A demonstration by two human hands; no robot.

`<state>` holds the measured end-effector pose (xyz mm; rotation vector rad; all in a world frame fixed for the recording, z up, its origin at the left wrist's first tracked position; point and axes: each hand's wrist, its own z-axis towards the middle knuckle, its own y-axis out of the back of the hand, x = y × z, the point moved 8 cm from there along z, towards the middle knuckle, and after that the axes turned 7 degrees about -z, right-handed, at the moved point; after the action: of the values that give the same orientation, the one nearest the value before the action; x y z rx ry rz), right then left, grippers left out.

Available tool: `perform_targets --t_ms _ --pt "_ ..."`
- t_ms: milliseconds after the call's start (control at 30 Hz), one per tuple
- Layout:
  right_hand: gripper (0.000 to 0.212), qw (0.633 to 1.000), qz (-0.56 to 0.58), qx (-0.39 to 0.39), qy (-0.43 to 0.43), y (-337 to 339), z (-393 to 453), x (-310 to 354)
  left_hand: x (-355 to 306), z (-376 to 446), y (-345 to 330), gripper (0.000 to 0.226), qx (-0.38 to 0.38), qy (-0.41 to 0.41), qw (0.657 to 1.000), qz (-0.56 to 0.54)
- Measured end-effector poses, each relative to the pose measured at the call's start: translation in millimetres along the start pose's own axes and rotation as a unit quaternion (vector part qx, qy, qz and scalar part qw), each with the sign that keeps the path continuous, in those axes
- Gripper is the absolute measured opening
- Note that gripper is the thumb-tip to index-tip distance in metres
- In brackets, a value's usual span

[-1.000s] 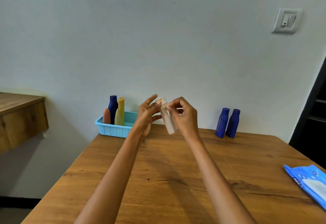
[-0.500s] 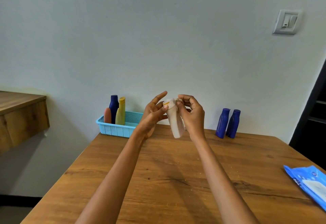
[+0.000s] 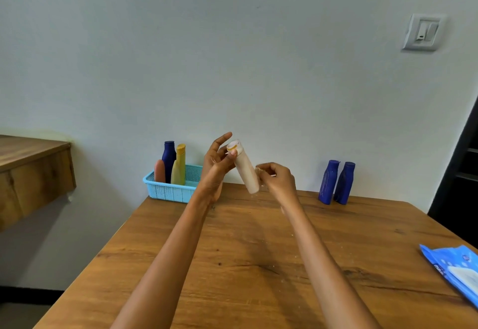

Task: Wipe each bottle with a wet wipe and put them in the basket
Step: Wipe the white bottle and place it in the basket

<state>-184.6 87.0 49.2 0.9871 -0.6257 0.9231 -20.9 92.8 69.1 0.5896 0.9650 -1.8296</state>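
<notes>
Cream bottle (image 3: 245, 170) — held in the air above the far half of the wooden table (image 3: 258, 264), tilted, cap end up and toward the left, base down and to the right. Left hand (image 3: 216, 163) grips it at the cap end, thumb pressed on the cap rim, index finger extended upward and free. Right hand (image 3: 276, 181) has curled fingers pinching a small wet wipe (image 3: 259, 170) against the lower side of the bottle.

Light blue basket (image 3: 170, 190) — far left corner of the table, against the wall. Contents, all upright: one pink bottle (image 3: 159, 171), one dark blue bottle (image 3: 168, 159), one yellow bottle (image 3: 179, 165), standing close together at the basket's left end.

Two dark blue bottles (image 3: 336, 182) — upright on the table near the wall, right of the hands, just beside each other, well apart from the basket.

Blue wipes pack (image 3: 455, 269) — lying flat at the right edge of the table, partly cut off by the frame.

Wall switch (image 3: 423, 32) — upper right of the wall.
</notes>
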Motion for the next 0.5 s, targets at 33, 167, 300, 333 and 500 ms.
perform_targets --t_ms 33,167,300,333,500 --pt "0.018 1.000 0.011 -0.017 0.013 3 0 8 2 0 -1 0.047 0.002 0.000 1.000 0.001" --pt "0.018 0.995 0.078 -0.010 0.056 6 -2 34 1 0 -4 0.045 -0.002 -0.019 1.000 0.010" --pt "0.015 0.995 0.083 0.055 0.023 3 0 23 -7 3 5 0.044 -0.027 -0.041 0.999 0.002" --pt "0.014 0.995 0.073 0.063 0.009 2 0 17 -6 3 8 0.047 -0.031 -0.039 0.999 0.001" --pt "0.020 0.998 0.051 -0.014 0.031 9 -2 16 1 3 7 0.045 -0.034 -0.030 0.999 -0.009"
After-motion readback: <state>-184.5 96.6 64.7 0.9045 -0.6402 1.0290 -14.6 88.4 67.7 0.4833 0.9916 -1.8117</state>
